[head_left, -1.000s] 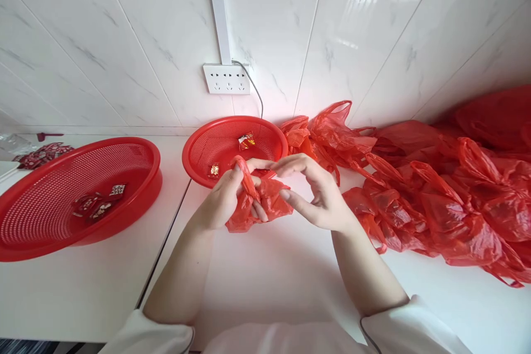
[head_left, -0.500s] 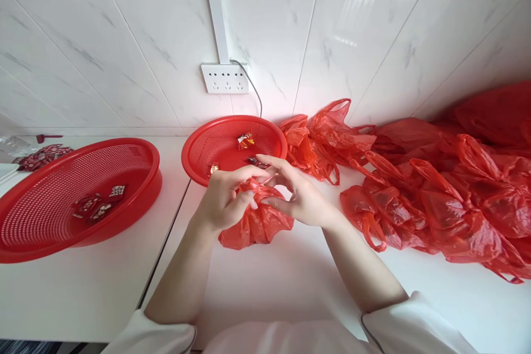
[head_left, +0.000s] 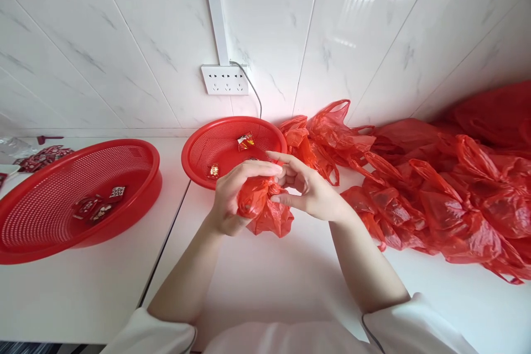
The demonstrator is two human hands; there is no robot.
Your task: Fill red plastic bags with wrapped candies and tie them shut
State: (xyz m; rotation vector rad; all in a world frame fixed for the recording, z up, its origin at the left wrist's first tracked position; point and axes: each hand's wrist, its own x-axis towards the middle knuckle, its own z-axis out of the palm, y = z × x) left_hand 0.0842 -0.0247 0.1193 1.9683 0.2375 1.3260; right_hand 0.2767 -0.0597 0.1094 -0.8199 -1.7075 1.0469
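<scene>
Between my hands is a red plastic bag, its neck gathered into a twisted or knotted bunch at the top. My left hand curls around the bag's left side, with its fingers reaching over the top. At the bunched neck, the thumb and fingers of my right hand pinch the plastic from the right. What the bag contains cannot be made out. Just behind my hands stands a small red basket, partly covered by them. Inside it lie a red-and-yellow packet and a gold-wrapped piece.
A larger red basket on the left holds several small dark-red packets. Many filled red plastic bags are heaped along the right side. A socket strip with a cable is on the tiled wall. More packets lie far left.
My left hand has shifted from pinching the bag's top to wrapping its left side. The bag's neck is now bunched tighter, and the bag has turned and risen slightly.
</scene>
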